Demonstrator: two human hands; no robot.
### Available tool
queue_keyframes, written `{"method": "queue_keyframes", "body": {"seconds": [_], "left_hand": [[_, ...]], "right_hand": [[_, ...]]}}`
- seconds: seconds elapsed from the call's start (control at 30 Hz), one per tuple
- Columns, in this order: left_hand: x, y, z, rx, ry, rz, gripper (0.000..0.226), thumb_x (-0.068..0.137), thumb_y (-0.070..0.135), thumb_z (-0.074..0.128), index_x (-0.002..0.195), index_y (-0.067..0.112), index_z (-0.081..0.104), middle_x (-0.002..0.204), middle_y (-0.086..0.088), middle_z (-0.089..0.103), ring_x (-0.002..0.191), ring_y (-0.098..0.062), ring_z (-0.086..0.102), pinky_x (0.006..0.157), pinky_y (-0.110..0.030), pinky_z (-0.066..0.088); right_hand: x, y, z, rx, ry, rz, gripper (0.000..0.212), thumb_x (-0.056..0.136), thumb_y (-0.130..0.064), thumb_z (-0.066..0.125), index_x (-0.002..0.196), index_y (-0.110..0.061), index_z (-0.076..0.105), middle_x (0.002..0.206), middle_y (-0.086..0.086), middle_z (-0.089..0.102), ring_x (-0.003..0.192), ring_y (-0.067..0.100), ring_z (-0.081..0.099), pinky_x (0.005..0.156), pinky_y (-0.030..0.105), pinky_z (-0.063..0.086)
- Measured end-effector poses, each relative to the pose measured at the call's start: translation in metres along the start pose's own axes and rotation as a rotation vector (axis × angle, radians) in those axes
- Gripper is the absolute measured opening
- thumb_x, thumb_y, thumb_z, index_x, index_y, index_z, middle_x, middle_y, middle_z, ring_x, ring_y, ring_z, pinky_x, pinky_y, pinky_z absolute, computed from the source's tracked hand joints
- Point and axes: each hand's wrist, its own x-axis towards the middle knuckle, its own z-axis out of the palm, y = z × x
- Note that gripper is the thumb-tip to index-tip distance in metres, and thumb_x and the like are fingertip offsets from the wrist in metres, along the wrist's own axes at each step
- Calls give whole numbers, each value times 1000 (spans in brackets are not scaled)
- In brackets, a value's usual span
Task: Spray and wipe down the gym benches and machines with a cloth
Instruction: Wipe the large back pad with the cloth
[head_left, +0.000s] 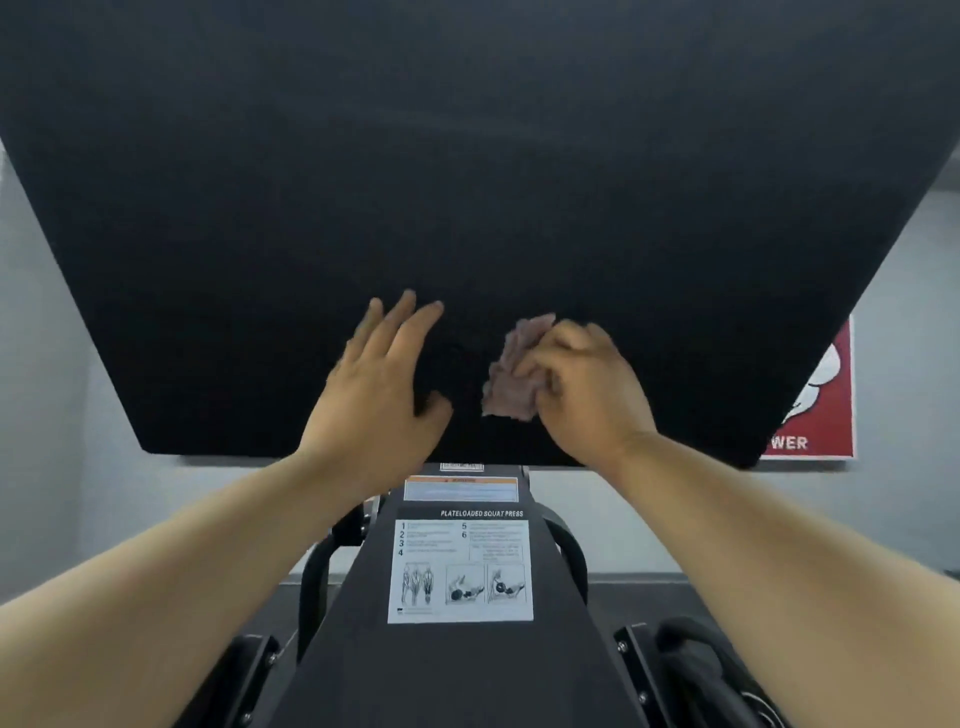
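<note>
Squarely ahead, both bare forearms reached up from the bottom corners of the view toward a large black panel (467, 182) of the machine. The left hand (382, 384) lay flat against the panel's lower part, its fingers (410, 317) straight and slightly fanned, the thumb stuck out to the right, holding nothing. The right hand (587, 387) was near it on the same surface, its fingers curled and bunched around a cloth (511, 374) and pressing it against the panel; the back of the hand faced the camera.

The cloth was small, crumpled and pinkish-grey (its edges were blurred, so the weave could not be made out). Most of it stuck out to the left of the gripping fingers, between the two hands. The panel was matte and finely grainy, wide across the top and tapering along slanted sides to a straight lower edge.

Beneath it ran a dark, smooth, flat-faced beam (457, 670) carrying a white rectangular instruction label (461, 569) headed "PLATELOADED SQUAT PRESS", with numbered lines and small drawings of figures. Just above the label sat a smaller sticker (461, 488) with an orange band. Curved black tubes (311, 587) flanked the beam. On the pale grey wall (41, 364) behind, a red poster (821, 415) showed partly past the panel's right edge.
</note>
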Motion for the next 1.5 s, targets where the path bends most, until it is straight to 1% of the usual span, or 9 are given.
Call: {"method": "queue_keyframes", "body": {"seconds": [0.17, 0.3, 0.6, 0.77, 0.9, 1.0, 1.13, 1.27, 1.5], "left_hand": [[-37, 15, 30, -760, -288, -574, 57, 83, 60, 63, 132, 34, 52, 127, 10, 62, 115, -13, 61, 96, -35, 50], [-66, 16, 49, -1171, -522, -753, 21, 87, 45, 61, 93, 28, 71, 96, -1, 73, 90, -17, 69, 77, -31, 52], [-110, 34, 101, -1238, -412, -977, 9, 100, 18, 52, 102, 21, 61, 80, 4, 74, 76, -17, 73, 84, -45, 57], [-116, 52, 112, -1350, -415, -1247, 40, 99, 35, 55, 75, 9, 73, 70, -2, 58, 55, -16, 58, 55, -29, 58], [-131, 54, 122, -1431, -731, -1190, 75, 71, 57, 76, 125, 10, 51, 90, -8, 59, 53, -11, 42, 41, -17, 34], [-141, 58, 128, -1450, -861, -1087, 50, 72, 42, 77, 112, 18, 58, 94, -8, 65, 61, -12, 49, 50, -19, 40], [-150, 74, 143, -1641, -677, -1064, 36, 85, 25, 66, 117, 18, 53, 92, -5, 62, 80, -17, 57, 69, -26, 52], [-144, 82, 154, -1783, -240, -1071, 49, 90, -11, 53, 129, 19, 55, 84, -7, 71, 72, -13, 66, 65, -23, 58], [-156, 90, 172, -1413, -577, -1019, 38, 86, 31, 69, 116, 9, 62, 100, -8, 73, 84, -15, 72, 79, -30, 58]], "right_hand": [[-59, -19, -4, 669, -111, 628, 67, 77, 4, 64, 128, -37, 51, 101, -9, 63, 71, 4, 62, 55, 14, 46], [-87, -38, -21, 789, -280, 680, 43, 79, 12, 61, 113, -15, 64, 86, 21, 68, 64, 42, 63, 46, 28, 46], [-156, -3, -48, 838, -427, 995, 15, 79, -2, 70, 92, -8, 70, 87, 12, 75, 80, 26, 73, 76, 41, 61], [-177, 11, -54, 1126, -461, 1218, 18, 87, -15, 65, 105, -11, 65, 89, 10, 73, 74, 24, 70, 63, 36, 55], [-179, 18, -56, 1206, -412, 1221, 24, 86, -12, 65, 110, -17, 64, 90, 8, 73, 76, 25, 69, 66, 37, 55], [-178, 24, -61, 1262, -411, 1187, 38, 77, -13, 71, 113, -9, 61, 92, 12, 71, 80, 28, 69, 71, 41, 57], [-186, 27, -60, 1252, -497, 1167, 36, 73, -40, 76, 92, -10, 74, 100, 11, 73, 95, 28, 69, 90, 44, 53], [-198, 32, -54, 1182, -492, 1229, 59, 75, -33, 77, 121, 0, 62, 115, 16, 69, 102, 30, 66, 97, 49, 50], [-222, 48, -45, 1173, -306, 1314, 20, 86, 7, 61, 98, -8, 65, 86, 11, 71, 76, 24, 69, 72, 37, 57]]}}
